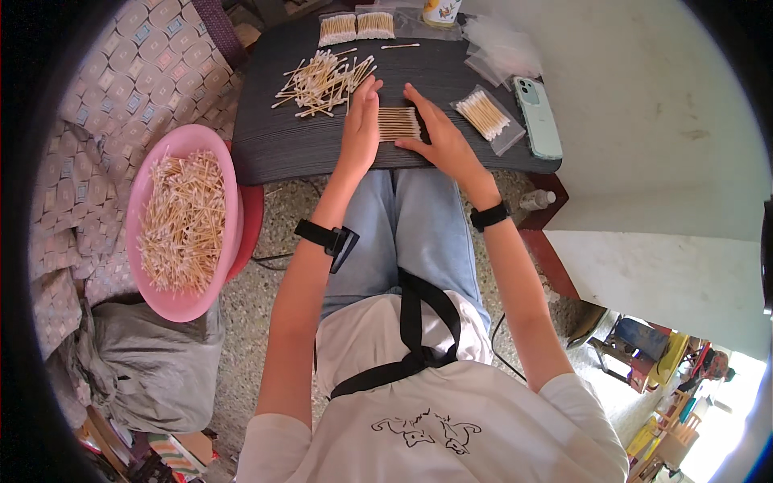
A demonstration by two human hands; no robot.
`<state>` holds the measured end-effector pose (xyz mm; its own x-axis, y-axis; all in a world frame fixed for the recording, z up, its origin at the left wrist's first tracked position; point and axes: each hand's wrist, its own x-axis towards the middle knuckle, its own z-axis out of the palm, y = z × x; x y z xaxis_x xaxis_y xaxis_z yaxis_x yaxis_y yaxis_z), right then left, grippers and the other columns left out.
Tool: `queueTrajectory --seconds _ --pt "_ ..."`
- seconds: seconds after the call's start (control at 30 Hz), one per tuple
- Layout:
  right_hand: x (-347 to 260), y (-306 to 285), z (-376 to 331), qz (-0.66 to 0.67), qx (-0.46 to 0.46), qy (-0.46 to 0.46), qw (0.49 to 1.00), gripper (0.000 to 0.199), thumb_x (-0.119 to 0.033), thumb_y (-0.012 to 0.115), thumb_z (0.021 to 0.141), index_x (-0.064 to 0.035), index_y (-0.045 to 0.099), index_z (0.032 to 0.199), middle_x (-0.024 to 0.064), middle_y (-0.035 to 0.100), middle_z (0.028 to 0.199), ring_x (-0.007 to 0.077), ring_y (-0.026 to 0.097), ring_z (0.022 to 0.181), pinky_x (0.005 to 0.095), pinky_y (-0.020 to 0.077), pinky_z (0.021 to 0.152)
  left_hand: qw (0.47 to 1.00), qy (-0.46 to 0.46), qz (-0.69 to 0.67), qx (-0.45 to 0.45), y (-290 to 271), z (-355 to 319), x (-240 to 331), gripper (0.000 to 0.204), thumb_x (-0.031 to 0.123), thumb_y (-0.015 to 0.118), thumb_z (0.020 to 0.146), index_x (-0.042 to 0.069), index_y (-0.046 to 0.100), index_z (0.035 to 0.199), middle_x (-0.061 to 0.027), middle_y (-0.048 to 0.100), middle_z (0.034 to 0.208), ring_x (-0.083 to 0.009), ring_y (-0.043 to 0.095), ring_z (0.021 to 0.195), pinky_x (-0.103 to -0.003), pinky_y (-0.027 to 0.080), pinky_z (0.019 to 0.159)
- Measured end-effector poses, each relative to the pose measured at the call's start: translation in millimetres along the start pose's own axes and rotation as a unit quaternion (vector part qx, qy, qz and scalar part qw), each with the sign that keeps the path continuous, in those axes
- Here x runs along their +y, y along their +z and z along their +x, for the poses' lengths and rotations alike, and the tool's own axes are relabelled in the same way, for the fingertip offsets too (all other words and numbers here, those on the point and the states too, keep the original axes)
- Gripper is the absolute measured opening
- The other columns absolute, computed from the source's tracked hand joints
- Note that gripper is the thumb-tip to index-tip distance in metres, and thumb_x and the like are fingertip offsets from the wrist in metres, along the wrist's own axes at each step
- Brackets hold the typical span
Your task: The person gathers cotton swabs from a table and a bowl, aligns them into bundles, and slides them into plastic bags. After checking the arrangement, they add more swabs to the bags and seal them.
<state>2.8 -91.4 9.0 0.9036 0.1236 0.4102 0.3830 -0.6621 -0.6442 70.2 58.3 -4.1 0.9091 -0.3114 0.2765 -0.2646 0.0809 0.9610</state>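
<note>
Between my two hands a neat row of cotton swabs (398,125) lies flat on the dark table, its sticks side by side, running left to right. My left hand (362,133) stands on edge with straight fingers, its palm against the row's left ends. At the right ends, my right hand (439,141) has thumb and fingers spread apart, the thumb by the near edge of the row. A loose heap of cotton swabs (322,80) lies just beyond my left fingers. Right of my right hand is a clear bag of cotton swabs (483,114).
Two filled swab packs (357,29), a single swab (400,46), a cup (441,11) and empty clear bags (503,48) lie along the table's (278,149) far side. A pale green phone (537,118) is at the right edge. A pink basin (229,233) full of swabs stands left.
</note>
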Motion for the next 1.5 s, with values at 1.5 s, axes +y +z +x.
queueTrajectory --seconds 1.5 --pt "-4 15 -8 0.015 0.192 0.048 0.98 0.016 0.002 0.058 0.082 -0.0002 0.067 0.095 0.0172 0.06 0.115 0.0324 0.062 0.102 0.0356 0.0502 0.083 0.916 0.201 0.345 -0.025 -39 -35 4 0.032 -0.002 0.054 0.084 0.007 0.062 0.113 -0.0116 0.057 0.108 -0.0289 0.054 0.097 -0.037 0.043 0.088"
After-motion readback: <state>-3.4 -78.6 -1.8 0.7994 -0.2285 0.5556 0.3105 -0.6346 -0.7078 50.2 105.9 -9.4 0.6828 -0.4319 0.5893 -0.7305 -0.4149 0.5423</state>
